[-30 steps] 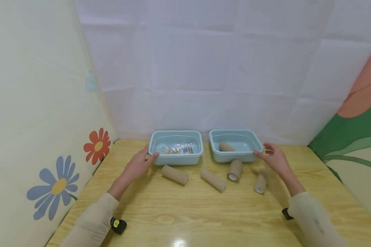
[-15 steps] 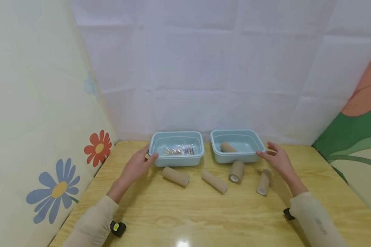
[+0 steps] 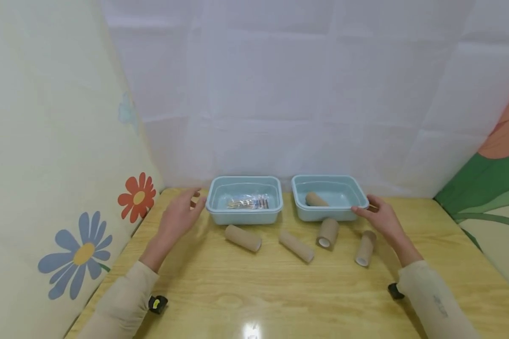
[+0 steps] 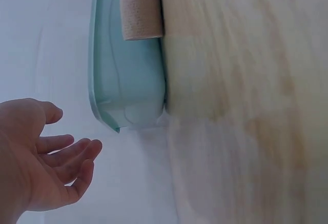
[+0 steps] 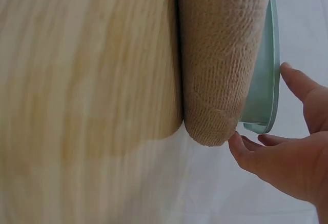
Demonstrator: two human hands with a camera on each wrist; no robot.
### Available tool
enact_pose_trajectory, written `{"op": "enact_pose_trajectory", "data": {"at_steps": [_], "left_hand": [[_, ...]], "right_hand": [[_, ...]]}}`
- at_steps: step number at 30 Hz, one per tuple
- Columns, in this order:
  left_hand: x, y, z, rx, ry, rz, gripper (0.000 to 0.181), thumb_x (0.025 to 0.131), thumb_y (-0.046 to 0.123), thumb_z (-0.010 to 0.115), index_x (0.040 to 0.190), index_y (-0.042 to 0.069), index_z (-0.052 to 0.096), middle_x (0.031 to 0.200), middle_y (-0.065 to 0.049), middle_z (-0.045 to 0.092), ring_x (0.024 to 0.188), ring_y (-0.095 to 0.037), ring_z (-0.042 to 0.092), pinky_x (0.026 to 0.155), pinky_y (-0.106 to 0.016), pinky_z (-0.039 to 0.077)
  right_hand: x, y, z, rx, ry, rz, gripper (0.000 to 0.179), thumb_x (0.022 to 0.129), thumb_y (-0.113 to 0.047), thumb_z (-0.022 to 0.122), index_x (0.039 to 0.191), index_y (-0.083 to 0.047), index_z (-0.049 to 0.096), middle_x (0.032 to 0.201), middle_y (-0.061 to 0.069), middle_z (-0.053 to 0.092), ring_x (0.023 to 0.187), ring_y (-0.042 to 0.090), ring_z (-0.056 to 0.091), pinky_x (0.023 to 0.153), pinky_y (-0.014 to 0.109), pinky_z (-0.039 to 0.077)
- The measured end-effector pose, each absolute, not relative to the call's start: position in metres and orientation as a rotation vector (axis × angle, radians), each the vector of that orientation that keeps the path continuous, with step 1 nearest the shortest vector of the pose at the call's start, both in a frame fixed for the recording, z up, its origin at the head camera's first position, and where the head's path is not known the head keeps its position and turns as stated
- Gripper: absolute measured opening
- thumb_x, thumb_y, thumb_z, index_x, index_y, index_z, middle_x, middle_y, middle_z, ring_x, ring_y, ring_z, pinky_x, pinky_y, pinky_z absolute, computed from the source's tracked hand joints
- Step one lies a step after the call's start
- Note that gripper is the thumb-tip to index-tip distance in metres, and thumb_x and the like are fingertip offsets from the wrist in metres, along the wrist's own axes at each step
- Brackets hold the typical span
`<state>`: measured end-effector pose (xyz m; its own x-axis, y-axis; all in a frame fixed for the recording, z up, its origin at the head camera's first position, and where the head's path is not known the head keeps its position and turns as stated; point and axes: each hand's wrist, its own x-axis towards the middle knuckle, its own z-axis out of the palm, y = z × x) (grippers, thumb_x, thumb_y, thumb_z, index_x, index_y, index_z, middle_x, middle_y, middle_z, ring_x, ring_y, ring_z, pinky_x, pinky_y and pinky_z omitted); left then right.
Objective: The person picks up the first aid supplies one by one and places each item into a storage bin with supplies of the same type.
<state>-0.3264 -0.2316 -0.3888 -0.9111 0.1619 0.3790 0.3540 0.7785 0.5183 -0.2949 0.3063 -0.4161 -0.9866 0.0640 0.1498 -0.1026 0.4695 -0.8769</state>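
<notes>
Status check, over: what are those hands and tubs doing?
Left hand open, apart from left tub. Right hand at corner of right tub. Four cardboard tubes lie in front.

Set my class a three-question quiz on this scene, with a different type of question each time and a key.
1. Fill the gap: one brown roll lies in the right tray, and ___ more lie on the table.
2. Multiple choice: the clear packet is in (A) the right tray, (B) the left tray, (C) neither tray.
3. True or false: the left hand is gripping the left tray.

Key: 1 four; 2 B; 3 false, the left hand is apart from it.
</notes>
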Motion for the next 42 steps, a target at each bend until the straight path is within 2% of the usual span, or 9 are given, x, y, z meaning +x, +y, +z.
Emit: {"op": "enact_pose_trajectory", "data": {"at_steps": [7, 12, 16, 19, 21, 27, 34, 36, 42], "left_hand": [[-0.319, -0.223, -0.377, -0.467, -2.608, -0.855, 0.049, 0.108, 0.034, 0.051, 0.141, -0.001, 0.056, 0.133, -0.021, 0.061, 0.107, -0.036, 0.064, 0.082, -0.054, 0.055], [-0.312, -0.213, -0.372, -0.555, -2.560, -0.823, 0.042, 0.106, 0.029, 0.055, 0.137, 0.001, 0.061, 0.130, -0.018, 0.064, 0.102, -0.032, 0.065, 0.080, -0.051, 0.055], [-0.308, -0.207, -0.370, -0.594, -2.532, -0.795, 0.039, 0.105, 0.026, 0.057, 0.133, 0.001, 0.064, 0.127, -0.017, 0.065, 0.100, -0.031, 0.065, 0.080, -0.050, 0.054], [-0.306, -0.205, -0.369, -0.602, -2.519, -0.797, 0.036, 0.104, 0.023, 0.058, 0.132, 0.001, 0.065, 0.126, -0.017, 0.065, 0.100, -0.031, 0.064, 0.080, -0.051, 0.053], [-0.305, -0.204, -0.369, -0.621, -2.517, -0.802, 0.035, 0.104, 0.022, 0.058, 0.132, 0.001, 0.065, 0.126, -0.016, 0.065, 0.100, -0.030, 0.064, 0.080, -0.050, 0.053], [-0.304, -0.200, -0.369, -0.738, -2.541, -0.793, 0.035, 0.105, 0.024, 0.057, 0.132, 0.003, 0.065, 0.127, -0.014, 0.064, 0.101, -0.028, 0.066, 0.080, -0.048, 0.055], [-0.302, -0.195, -0.367, -0.805, -2.581, -0.821, 0.034, 0.106, 0.024, 0.057, 0.133, 0.005, 0.065, 0.129, -0.013, 0.063, 0.104, -0.028, 0.065, 0.081, -0.048, 0.055], [-0.301, -0.193, -0.368, -0.854, -2.594, -0.835, 0.033, 0.106, 0.023, 0.058, 0.132, 0.005, 0.065, 0.129, -0.012, 0.064, 0.105, -0.029, 0.065, 0.082, -0.048, 0.055], [-0.302, -0.188, -0.375, -1.036, -2.601, -0.852, 0.028, 0.104, 0.015, 0.061, 0.129, 0.005, 0.067, 0.124, -0.011, 0.066, 0.101, -0.024, 0.065, 0.084, -0.049, 0.055]], "right_hand": [[-0.296, 0.304, -0.415, 0.000, -2.511, 1.509, 0.071, 0.099, -0.027, 0.071, 0.148, 0.014, 0.039, 0.144, 0.033, 0.047, 0.134, 0.043, 0.047, 0.108, 0.050, 0.039], [-0.294, 0.300, -0.413, -0.043, -2.504, 1.480, 0.067, 0.098, -0.023, 0.071, 0.145, 0.015, 0.042, 0.140, 0.034, 0.050, 0.130, 0.043, 0.050, 0.105, 0.048, 0.043], [-0.291, 0.297, -0.411, -0.058, -2.501, 1.411, 0.063, 0.097, -0.021, 0.073, 0.142, 0.015, 0.047, 0.134, 0.034, 0.056, 0.125, 0.042, 0.055, 0.096, 0.031, 0.050], [-0.291, 0.295, -0.411, -0.051, -2.496, 1.388, 0.059, 0.097, -0.020, 0.073, 0.140, 0.014, 0.050, 0.132, 0.033, 0.058, 0.122, 0.041, 0.057, 0.087, 0.018, 0.049], [-0.290, 0.295, -0.412, -0.051, -2.495, 1.384, 0.059, 0.097, -0.021, 0.073, 0.140, 0.014, 0.051, 0.131, 0.033, 0.059, 0.121, 0.040, 0.057, 0.083, 0.015, 0.048], [-0.288, 0.297, -0.414, -0.092, -2.508, 1.372, 0.063, 0.096, -0.027, 0.074, 0.139, 0.013, 0.052, 0.129, 0.032, 0.060, 0.116, 0.038, 0.059, 0.082, 0.019, 0.049], [-0.283, 0.300, -0.413, -0.102, -2.523, 1.373, 0.067, 0.096, -0.032, 0.074, 0.141, 0.013, 0.050, 0.132, 0.033, 0.058, 0.120, 0.041, 0.058, 0.094, 0.035, 0.051], [-0.282, 0.301, -0.413, -0.114, -2.523, 1.368, 0.069, 0.096, -0.033, 0.074, 0.141, 0.012, 0.050, 0.132, 0.033, 0.058, 0.120, 0.041, 0.057, 0.093, 0.034, 0.050], [-0.279, 0.306, -0.415, -0.142, -2.538, 1.388, 0.071, 0.096, -0.036, 0.073, 0.144, 0.010, 0.048, 0.133, 0.031, 0.057, 0.119, 0.039, 0.056, 0.083, 0.019, 0.047]]}}
